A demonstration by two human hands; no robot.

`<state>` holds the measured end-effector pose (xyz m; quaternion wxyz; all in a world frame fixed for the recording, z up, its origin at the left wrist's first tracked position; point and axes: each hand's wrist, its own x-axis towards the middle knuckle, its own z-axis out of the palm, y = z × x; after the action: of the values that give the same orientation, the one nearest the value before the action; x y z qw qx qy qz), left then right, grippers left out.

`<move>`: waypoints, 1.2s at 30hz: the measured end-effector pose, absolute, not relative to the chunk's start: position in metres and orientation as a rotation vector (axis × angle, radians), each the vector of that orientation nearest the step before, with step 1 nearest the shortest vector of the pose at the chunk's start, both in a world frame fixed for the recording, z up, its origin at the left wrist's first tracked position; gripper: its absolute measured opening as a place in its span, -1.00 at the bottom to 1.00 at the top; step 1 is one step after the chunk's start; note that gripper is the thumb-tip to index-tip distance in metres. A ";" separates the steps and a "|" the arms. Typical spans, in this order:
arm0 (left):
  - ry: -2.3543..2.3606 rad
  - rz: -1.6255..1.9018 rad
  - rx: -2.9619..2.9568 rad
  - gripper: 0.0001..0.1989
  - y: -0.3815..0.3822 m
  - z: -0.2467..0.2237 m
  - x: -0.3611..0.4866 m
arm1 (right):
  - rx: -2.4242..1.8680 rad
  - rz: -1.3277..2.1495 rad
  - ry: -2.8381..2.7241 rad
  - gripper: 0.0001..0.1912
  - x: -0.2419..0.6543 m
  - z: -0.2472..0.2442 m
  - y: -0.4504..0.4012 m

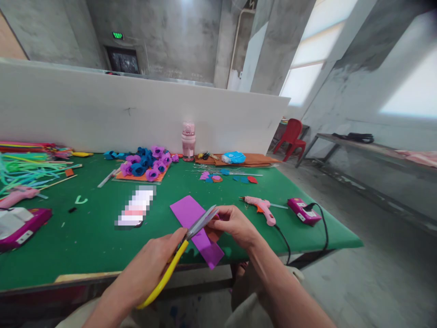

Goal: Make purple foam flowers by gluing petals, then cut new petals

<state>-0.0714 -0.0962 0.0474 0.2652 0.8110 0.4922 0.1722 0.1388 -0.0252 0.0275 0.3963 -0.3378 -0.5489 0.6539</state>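
Note:
My left hand (pixel 159 257) is closed around yellow-handled scissors (pixel 164 280), whose blades point up and to the right. Their tips reach my right hand (pixel 235 223), which pinches a small piece of orange-brown paper (pixel 213 233). The blades look slightly parted beside that piece; whether they touch it I cannot tell. Beneath both lies a purple paper strip (pixel 186 209) on the green table, its lower end at the front edge. To the right of my right hand rests a pink glue gun (pixel 261 207) with a clear glue stick in its back.
Purple and blue paper flowers (pixel 146 161) sit at the back, near a pink bottle (pixel 188 141). Small paper cutouts (pixel 211 176) lie mid-table. A magenta power strip (pixel 303 211) has a cord running off the front edge. At left are colourful stems (pixel 27 168) and another glue gun (pixel 20 196).

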 end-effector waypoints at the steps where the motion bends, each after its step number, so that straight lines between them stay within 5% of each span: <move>1: 1.329 0.471 2.204 -0.70 -0.096 0.047 -0.071 | -0.858 1.661 -1.382 -0.78 0.139 0.027 -0.025; 12: 1.329 1.079 1.851 -0.61 -0.073 0.031 -0.083 | -0.890 1.629 -1.464 -0.73 0.129 0.027 -0.026; 26: 1.267 0.985 1.806 -0.58 -0.077 0.032 -0.060 | -0.894 1.502 -1.875 -0.56 0.109 0.015 -0.035; 36: 1.421 1.422 1.498 -0.59 -0.066 0.024 -0.058 | -0.804 1.688 -1.293 -0.64 0.095 0.012 -0.031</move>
<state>-0.0584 -0.0659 0.0245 0.3120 0.5676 0.5384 0.5391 0.0950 -0.0310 0.0125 0.4207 -0.3208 -0.5159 0.6737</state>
